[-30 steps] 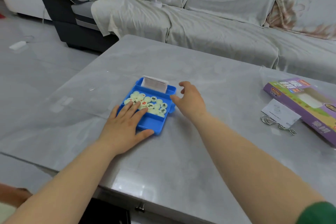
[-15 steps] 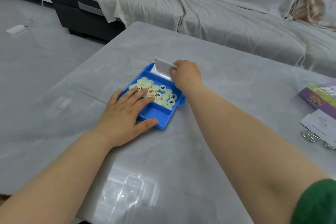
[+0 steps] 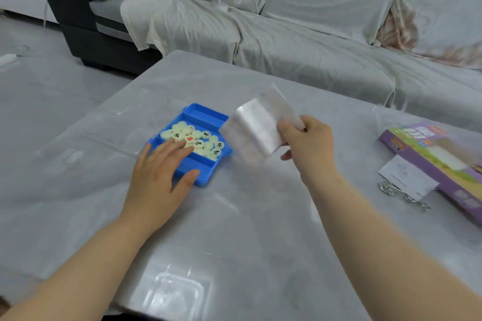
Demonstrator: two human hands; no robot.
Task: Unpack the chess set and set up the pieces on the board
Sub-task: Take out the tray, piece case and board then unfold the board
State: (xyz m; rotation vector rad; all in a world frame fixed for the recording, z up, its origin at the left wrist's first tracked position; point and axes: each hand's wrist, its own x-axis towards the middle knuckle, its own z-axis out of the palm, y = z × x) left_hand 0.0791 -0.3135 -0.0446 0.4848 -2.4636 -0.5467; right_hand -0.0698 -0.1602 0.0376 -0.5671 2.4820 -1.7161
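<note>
Above the counter, the right hand pinches a folded sheet, probably the board, just beside the blue case. With straight fingers, the left hand presses the pieces inside; shaking the sheet open could knock some out.

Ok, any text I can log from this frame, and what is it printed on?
Chess pieces in the blue tray: single black or red Chinese characters, too small to read surely.
Purple box: printed lettering, blurred.
White slip: fine print, unreadable.
Folded sheet in the right hand: motion-blurred, nothing legible.
</note>
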